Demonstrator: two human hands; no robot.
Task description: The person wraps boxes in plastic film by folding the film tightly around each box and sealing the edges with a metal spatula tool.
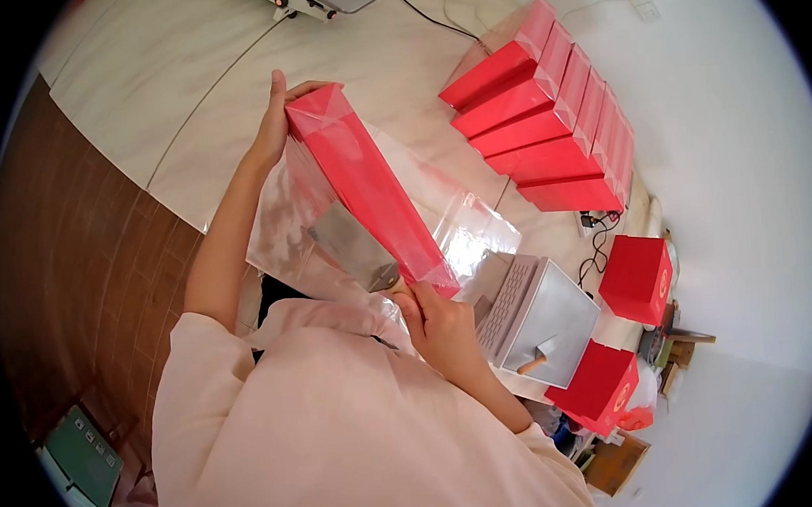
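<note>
A long red box (366, 182) sits on edge at a slant in front of me, partly wrapped in clear film (280, 219). My left hand (282, 122) holds its far end, thumb sticking up and fingers behind the box. A scraper with a broad metal blade (348, 243) lies against the near side of the box and the film. My right hand (442, 325) is closed on the scraper's wooden handle, close to the near end of the box. Part of the handle is hidden by the fingers.
Several film-wrapped red boxes (546, 127) stand in a row at the back right. Right of me is a hot plate device (556, 310) with a second scraper (535, 359) on it. Red cartons (637, 278) and a black cable (599, 253) lie beyond. Pale sheeting covers the table (168, 91).
</note>
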